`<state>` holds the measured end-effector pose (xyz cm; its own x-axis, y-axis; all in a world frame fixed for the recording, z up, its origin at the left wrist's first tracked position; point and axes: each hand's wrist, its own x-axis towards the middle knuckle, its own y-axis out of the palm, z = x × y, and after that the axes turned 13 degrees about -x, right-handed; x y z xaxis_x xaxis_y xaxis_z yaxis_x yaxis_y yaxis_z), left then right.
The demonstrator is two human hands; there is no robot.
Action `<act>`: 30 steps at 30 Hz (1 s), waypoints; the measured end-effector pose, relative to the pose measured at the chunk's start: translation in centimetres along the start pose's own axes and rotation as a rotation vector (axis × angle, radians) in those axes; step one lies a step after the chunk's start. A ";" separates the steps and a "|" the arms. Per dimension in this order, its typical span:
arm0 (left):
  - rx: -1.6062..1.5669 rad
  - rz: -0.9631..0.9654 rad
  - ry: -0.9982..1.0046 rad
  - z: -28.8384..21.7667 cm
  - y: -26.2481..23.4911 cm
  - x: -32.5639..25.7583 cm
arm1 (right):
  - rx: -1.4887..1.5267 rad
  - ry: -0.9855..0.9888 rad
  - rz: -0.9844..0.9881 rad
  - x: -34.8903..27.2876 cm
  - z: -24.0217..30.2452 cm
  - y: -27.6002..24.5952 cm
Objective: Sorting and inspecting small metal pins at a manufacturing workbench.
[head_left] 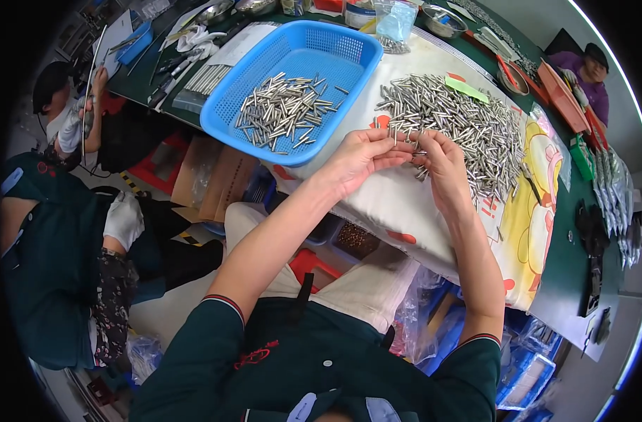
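Note:
A large pile of small silvery metal pins (469, 133) is spread on a white printed cloth (377, 190). At the pile's near left edge, my left hand (369, 156) is closed with a metal pin pinched between thumb and fingers. My right hand (442, 163) meets it there, its fingers also pinched round a small metal pin. The fingertips partly hide both pieces. Beyond my left hand stands a blue perforated plastic basket (219, 116), holding a smaller heap of the same kind of pins (284, 109). A yellow-green slip (466, 89) rests on the big pile.
The green table (563, 281) extends right, with a green box (582, 157) and plastic-bagged parts (613, 197). Metal bowls (444, 21) line the back. A co-worker's gloved hand (124, 219) is at left; another person (585, 74) sits far right. Bins (354, 238) lie under the table edge.

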<state>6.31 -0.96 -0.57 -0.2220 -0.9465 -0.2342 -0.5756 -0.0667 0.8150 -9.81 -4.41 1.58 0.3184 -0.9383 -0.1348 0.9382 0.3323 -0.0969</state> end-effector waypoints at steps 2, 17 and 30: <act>0.004 0.017 -0.004 0.0 -0.4 0.1 | -0.008 -0.006 0.000 -0.1 0.0 0.1; 0.217 0.016 0.182 1.9 0.4 0.1 | -0.197 -0.209 -0.090 -0.2 -0.9 0.8; 0.253 0.057 0.312 2.3 -0.1 0.1 | -0.325 -0.259 -0.117 -0.2 -1.3 1.0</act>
<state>4.54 -0.32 -1.93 -0.0318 -0.9994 0.0111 -0.7536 0.0312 0.6566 -9.15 -3.79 0.28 0.2745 -0.9508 0.1436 0.8918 0.1958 -0.4079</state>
